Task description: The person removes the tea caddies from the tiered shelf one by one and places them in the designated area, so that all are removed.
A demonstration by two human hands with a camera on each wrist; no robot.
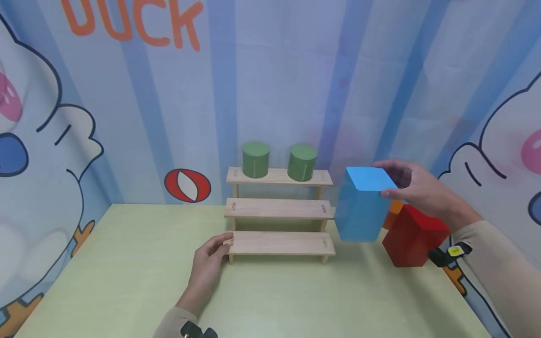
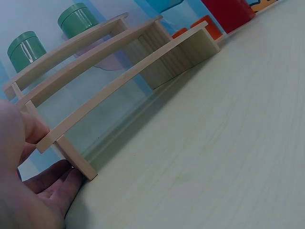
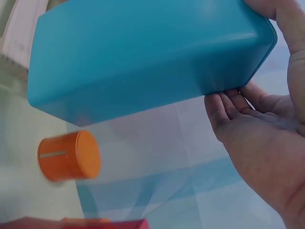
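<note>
At the right of the head view, my right hand (image 1: 416, 188) grips a tall blue rectangular box (image 1: 359, 211) near its top, thumb on one side and fingers on the other. The box (image 3: 143, 57) is held up beside the right end of a three-tier wooden step shelf (image 1: 279, 241). My left hand (image 1: 209, 260) pinches the left end of the shelf's lowest step; in the left wrist view its lower fingers (image 2: 64, 183) lie by the shelf's leg. Two green cylindrical tins (image 1: 255, 160) stand apart on the top step.
A red box (image 1: 414, 237) stands on the pale table (image 1: 139, 277) at the right. Orange cylindrical tins (image 3: 71, 155) are behind it, partly hidden in the head view. A striped blue printed backdrop (image 1: 279, 94) rises behind the shelf, with printed side panels left and right.
</note>
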